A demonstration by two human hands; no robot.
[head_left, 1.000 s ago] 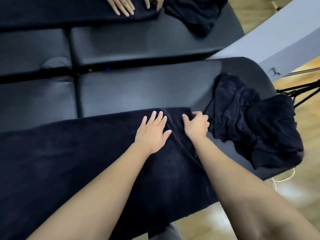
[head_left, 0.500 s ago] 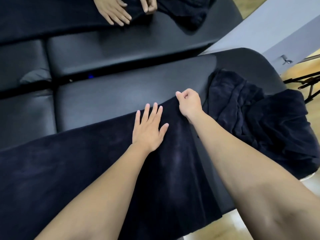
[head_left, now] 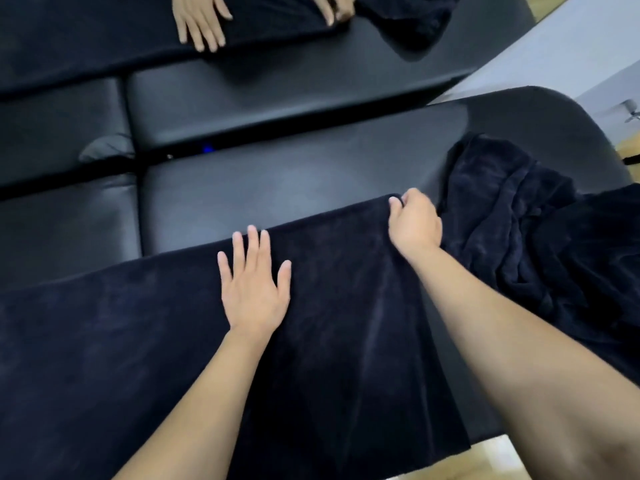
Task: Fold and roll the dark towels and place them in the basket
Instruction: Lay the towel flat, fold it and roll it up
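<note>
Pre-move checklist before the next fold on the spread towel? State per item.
1. Right hand grips the far corner of the spread towel: ok.
2. Left hand lies flat on the towel, fingers straight: ok.
3. Towel smooth: not ok, creases run below the right hand.
4. Bare padded table beyond the towel's far edge: ok.
5. Crumpled towel pile apart from the gripped corner: cannot tell, it lies right beside it.
6. Basket in view: not ok.

My right hand's (head_left: 414, 225) fingertips curl out of sight under the towel's (head_left: 138, 341) corner; that towel runs off the frame's left and bottom edges. Another person's hands (head_left: 202, 20) at the top are cut off at the wrist.
</note>
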